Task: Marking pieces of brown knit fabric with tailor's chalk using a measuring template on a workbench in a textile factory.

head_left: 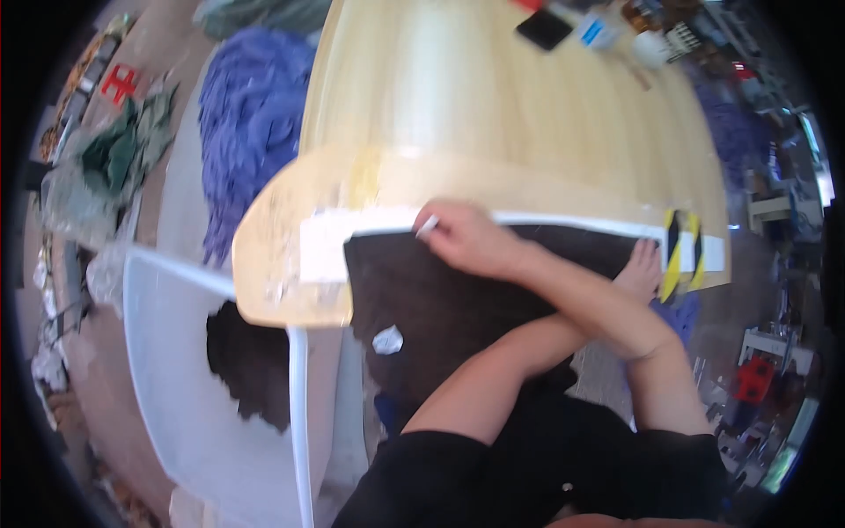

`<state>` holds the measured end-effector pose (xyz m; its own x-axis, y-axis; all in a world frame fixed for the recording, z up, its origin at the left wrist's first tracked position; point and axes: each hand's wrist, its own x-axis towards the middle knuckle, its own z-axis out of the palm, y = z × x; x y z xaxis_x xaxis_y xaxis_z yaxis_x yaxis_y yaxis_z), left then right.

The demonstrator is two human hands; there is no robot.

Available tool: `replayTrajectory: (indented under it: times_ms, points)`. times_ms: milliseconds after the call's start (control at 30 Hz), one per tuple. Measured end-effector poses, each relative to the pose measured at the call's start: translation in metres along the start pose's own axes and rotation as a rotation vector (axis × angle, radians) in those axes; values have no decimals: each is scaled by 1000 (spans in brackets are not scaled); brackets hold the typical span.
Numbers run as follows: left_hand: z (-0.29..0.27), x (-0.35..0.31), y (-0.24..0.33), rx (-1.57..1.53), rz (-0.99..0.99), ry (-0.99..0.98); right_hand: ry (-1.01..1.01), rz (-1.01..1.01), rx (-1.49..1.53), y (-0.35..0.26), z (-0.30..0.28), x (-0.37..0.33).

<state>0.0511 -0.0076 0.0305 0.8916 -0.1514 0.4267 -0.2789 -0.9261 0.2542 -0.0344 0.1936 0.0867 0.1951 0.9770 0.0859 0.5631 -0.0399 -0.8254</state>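
A dark brown sheet of soft material point(440, 299), leather or cloth, lies over the near edge of a pale wooden table point(449, 97) and hangs down toward me. Its far edge rests along a white strip point(326, 246) on the table. My forearms cross, the right over the left. My right hand point(466, 239) is at the sheet's far edge, pinching a small white piece point(429, 225), perhaps chalk. Toward the right end of the sheet, my left hand point(642, 268) lies flat with fingers stretched out. A white scrap point(387, 340) sits on the sheet.
Left of the table stands a white-rimmed translucent bin point(299, 422) with dark brown material point(251, 365) inside. Beyond it is a heap of purple pieces point(251, 123). Yellow-and-black tape point(683, 255) marks the table's right side. A black flat object point(544, 30) and small items lie at the far right.
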Motion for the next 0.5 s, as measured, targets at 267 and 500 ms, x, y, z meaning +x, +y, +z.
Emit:
replayTrajectory:
  times_ms: [267, 500]
  points:
    - [-5, -53, -31, -111, 85, -86, 236, 127, 486, -14, -32, -12]
    - [-282, -234, -94, -302, -501, -338, 321, 54, -24, -13, -63, -136]
